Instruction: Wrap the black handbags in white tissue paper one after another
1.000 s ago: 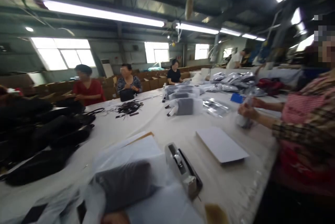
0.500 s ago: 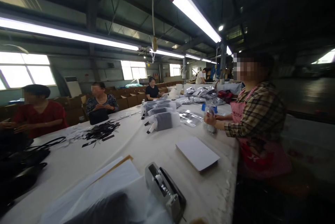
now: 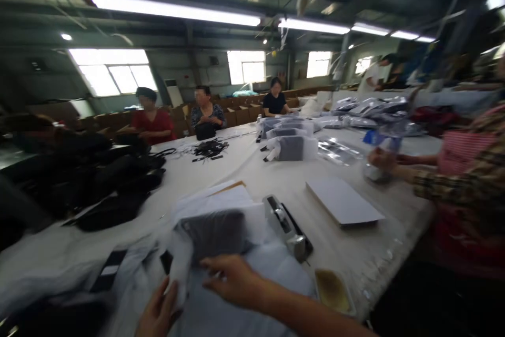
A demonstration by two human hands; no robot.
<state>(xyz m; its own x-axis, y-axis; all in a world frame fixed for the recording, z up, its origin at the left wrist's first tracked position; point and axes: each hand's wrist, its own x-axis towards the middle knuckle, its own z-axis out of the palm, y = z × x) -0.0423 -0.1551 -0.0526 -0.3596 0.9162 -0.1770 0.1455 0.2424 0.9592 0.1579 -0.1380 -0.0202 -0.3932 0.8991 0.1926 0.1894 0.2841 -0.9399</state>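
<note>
At the near edge of the table my left hand (image 3: 158, 309) is closed round a white-wrapped strap (image 3: 179, 279) with a black tip. My right hand (image 3: 232, 280), fingers curled inward, is over translucent white wrapping (image 3: 272, 268); motion blur hides what, if anything, it grips. Just beyond both hands lies a dark bag (image 3: 216, 232) partly covered by the wrapping. A grey tape dispenser (image 3: 287, 226) stands to the right of it. Under the bag's far side, white sheets (image 3: 221, 197) with a brown edge stick out.
A shallow dish with a yellowish pad (image 3: 333, 290) and a white stack of card (image 3: 343, 201) lie rightward. Black bags (image 3: 118, 184) heap up on the left. Black straps (image 3: 211, 149) and wrapped bags (image 3: 292, 147) lie farther back. A co-worker's hands (image 3: 382, 161) work at the right; others sit across.
The view has turned left and down. Both my hands now show at the bottom, over the wrapped bag, where neither was visible before.
</note>
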